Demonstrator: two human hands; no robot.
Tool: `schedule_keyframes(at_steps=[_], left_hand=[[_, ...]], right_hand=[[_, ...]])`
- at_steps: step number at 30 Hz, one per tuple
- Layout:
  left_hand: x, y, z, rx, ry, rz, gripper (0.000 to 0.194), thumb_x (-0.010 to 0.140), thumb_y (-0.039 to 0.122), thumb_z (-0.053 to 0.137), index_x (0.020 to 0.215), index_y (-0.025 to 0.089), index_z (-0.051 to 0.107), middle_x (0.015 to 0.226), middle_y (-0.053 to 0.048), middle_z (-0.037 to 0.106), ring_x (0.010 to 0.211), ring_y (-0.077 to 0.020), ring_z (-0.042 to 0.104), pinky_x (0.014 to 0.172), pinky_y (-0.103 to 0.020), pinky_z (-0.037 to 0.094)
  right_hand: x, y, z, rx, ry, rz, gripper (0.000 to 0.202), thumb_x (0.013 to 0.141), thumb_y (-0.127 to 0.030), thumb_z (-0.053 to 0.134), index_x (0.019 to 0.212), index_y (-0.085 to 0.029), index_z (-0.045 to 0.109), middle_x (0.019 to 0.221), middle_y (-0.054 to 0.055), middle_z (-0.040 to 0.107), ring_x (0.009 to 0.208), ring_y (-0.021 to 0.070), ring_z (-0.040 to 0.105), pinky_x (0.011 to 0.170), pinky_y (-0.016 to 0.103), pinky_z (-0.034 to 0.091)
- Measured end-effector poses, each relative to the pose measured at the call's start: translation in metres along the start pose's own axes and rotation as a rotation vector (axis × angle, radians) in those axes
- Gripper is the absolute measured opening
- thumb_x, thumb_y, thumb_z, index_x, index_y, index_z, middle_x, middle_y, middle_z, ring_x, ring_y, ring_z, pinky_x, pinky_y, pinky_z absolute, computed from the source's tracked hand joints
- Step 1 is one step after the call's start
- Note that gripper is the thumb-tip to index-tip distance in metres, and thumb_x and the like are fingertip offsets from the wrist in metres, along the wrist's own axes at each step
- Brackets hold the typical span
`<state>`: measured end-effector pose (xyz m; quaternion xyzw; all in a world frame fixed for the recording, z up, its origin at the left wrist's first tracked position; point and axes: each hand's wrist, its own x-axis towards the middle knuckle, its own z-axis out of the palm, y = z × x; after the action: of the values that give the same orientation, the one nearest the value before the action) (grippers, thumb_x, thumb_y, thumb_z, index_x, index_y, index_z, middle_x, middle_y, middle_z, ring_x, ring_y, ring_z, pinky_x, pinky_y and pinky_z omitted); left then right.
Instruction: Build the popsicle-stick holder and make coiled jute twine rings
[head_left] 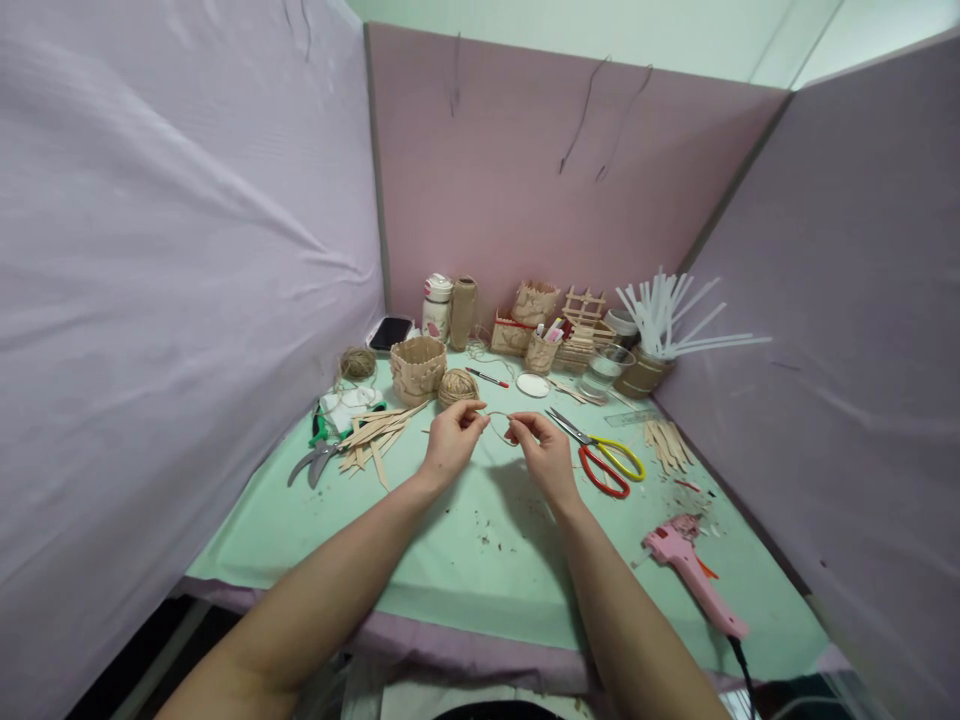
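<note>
Right now, both hands are working above the green table (pixel 465 580), with a thin tan strand (pixel 499 413) curving between their fingertips. Taking that strand as the clock's centre, the left hand (pixel 454 435) is holding it from nine o'clock, thumb and forefinger pinching nearly together. The right hand (pixel 546 450) is pinching it from between three and four o'clock, its thumb and forefinger also closing tightly on the strand. Just beyond the left hand, a twine ball (pixel 457 388) is sitting between ten and eleven o'clock, with a wood-strip basket (pixel 418 372) standing beside it at ten. Loose wood strips (pixel 371 437) are lying in a heap at nine o'clock. Red-and-yellow-handled scissors (pixel 591 438) are resting near the right hand, just past three. Well apart, a pink glue gun (pixel 694 578) is lying at four o'clock. A pen (pixel 487 377) is lying near twelve, and a white disc (pixel 533 385) is resting between one and two.
</note>
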<state>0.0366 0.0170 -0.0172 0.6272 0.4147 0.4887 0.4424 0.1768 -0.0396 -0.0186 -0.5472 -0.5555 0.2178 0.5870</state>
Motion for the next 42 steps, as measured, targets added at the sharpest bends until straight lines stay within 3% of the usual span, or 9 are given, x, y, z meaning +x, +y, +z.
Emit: schedule_keyframes(at_steps=[3,8,13,22,29,36,42], left_hand=[[0.002,-0.003,0.001,-0.063,-0.027,-0.051,0.023,0.07,0.03,0.063,0.084,0.013,0.068,0.067,-0.003,0.063,0.061,-0.013,0.054,0.058,-0.025,0.042],[0.008,-0.007,-0.002,-0.155,-0.07,-0.139,0.022,0.067,0.029,0.06,0.078,0.012,0.068,0.067,-0.003,0.062,0.06,-0.0115,0.051,0.058,-0.025,0.041],[0.009,-0.008,-0.005,-0.136,-0.078,-0.08,0.017,0.067,0.025,0.057,0.071,0.013,0.068,0.06,0.0,0.055,0.058,-0.0099,0.045,0.056,-0.024,0.036],[0.009,-0.006,-0.001,-0.291,-0.136,-0.192,0.035,0.06,0.04,0.073,0.078,0.011,0.071,0.06,0.001,0.054,0.055,-0.0082,0.041,0.053,-0.024,0.033],[0.008,-0.005,0.001,-0.494,-0.082,-0.337,0.047,0.051,0.051,0.081,0.067,0.01,0.065,0.062,0.0,0.054,0.054,-0.0048,0.042,0.052,-0.021,0.032],[0.006,-0.006,0.003,-0.521,-0.094,-0.368,0.05,0.042,0.048,0.085,0.068,0.012,0.062,0.06,0.002,0.051,0.052,-0.0044,0.041,0.05,-0.02,0.033],[0.008,-0.008,0.003,-0.515,-0.108,-0.36,0.046,0.05,0.047,0.081,0.073,0.013,0.061,0.066,0.001,0.053,0.055,-0.0049,0.044,0.054,-0.02,0.038]], right_hand=[[0.003,-0.001,0.015,-0.058,0.069,-0.055,0.016,0.085,-0.035,0.056,0.088,-0.02,0.061,0.073,0.002,0.068,0.067,0.0163,0.063,0.067,0.029,0.046],[0.01,0.001,0.032,-0.435,0.095,-0.315,0.014,0.09,-0.031,0.053,0.089,-0.02,0.062,0.079,0.003,0.071,0.071,0.0162,0.063,0.079,0.033,0.041],[0.01,0.008,0.034,-0.566,0.051,-0.458,0.023,0.096,-0.028,0.045,0.098,-0.02,0.066,0.088,0.005,0.07,0.083,0.016,0.063,0.078,0.031,0.038],[0.012,0.021,0.027,-0.609,0.069,-0.402,0.027,0.094,-0.025,0.044,0.105,-0.025,0.07,0.088,0.006,0.062,0.079,0.0168,0.056,0.076,0.032,0.04],[0.009,0.016,0.028,-0.63,0.022,-0.429,0.03,0.095,-0.026,0.042,0.105,-0.024,0.07,0.084,0.006,0.061,0.077,0.0176,0.052,0.073,0.031,0.04],[0.008,0.016,0.027,-0.632,0.012,-0.432,0.027,0.094,-0.025,0.044,0.099,-0.023,0.071,0.082,0.006,0.063,0.078,0.0188,0.053,0.073,0.032,0.038],[0.008,0.017,0.023,-0.507,0.021,-0.384,0.023,0.093,-0.023,0.047,0.108,-0.021,0.064,0.09,0.005,0.068,0.086,0.0192,0.057,0.081,0.034,0.037]])
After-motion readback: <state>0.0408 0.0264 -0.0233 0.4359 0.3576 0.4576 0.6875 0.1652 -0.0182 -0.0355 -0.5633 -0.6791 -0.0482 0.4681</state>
